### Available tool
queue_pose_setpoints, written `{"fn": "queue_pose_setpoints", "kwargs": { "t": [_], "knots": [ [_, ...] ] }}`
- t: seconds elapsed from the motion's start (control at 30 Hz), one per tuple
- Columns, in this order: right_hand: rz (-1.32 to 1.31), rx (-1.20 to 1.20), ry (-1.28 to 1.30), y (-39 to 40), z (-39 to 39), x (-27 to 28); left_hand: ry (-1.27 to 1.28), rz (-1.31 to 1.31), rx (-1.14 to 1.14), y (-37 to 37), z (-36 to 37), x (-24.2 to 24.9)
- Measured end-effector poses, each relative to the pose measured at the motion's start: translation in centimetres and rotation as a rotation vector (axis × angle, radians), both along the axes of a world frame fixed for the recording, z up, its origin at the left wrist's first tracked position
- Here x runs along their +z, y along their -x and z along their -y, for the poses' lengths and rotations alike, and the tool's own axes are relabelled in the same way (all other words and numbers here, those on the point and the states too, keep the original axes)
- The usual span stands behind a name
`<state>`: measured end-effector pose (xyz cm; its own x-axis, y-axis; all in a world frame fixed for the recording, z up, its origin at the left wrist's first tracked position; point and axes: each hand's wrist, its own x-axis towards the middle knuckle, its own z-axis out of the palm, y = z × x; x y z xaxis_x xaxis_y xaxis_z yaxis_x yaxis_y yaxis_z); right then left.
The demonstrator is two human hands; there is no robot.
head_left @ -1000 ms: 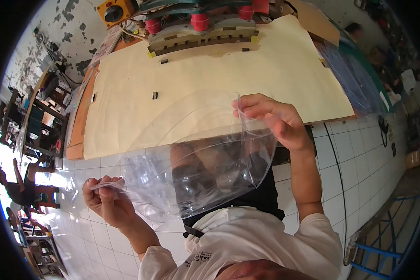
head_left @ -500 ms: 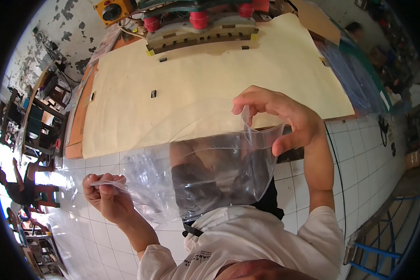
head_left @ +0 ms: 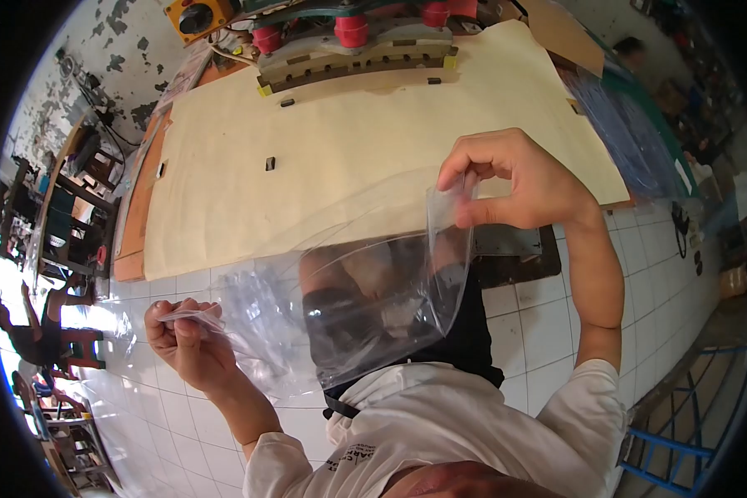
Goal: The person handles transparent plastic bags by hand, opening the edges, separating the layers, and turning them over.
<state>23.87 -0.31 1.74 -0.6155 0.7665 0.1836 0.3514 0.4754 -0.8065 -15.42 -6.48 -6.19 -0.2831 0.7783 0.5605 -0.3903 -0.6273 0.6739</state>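
A clear plastic sheet [head_left: 349, 290] hangs between my two hands, over my lap and the front edge of the paper-covered table. My left hand [head_left: 192, 344] pinches its left end between thumb and fingers. At the sheet's upper right corner, my right hand [head_left: 515, 183] grips the folded edge with thumb and fingers. Through the sheet my legs and dark shorts show.
Cream paper [head_left: 365, 141] covers the table, with small dark blocks [head_left: 270, 163] on it. A machine with red cylinders [head_left: 351, 31] stands at the back. Clear sheets [head_left: 614, 133] lie at the right. A person [head_left: 31, 328] is at far left.
My right hand has moved up and its fingers have closed in on the sheet's edge, which is now folded and drawn upward. My left hand has barely moved.
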Motion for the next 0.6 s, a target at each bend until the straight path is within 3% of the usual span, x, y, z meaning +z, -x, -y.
{"fn": "queue_pose_setpoints", "kwargs": {
  "t": [0.2, 0.6],
  "knots": [
    [-0.126, -0.126, 0.149, 0.3, 0.7, -0.6, -0.014, 0.017, -0.052, -0.3, -0.2, 0.4],
    [-0.126, -0.259, -0.047, -0.2, 1.0, -1.0, -0.029, -0.016, -0.086, -0.5, -1.1, 0.1]
  ]
}}
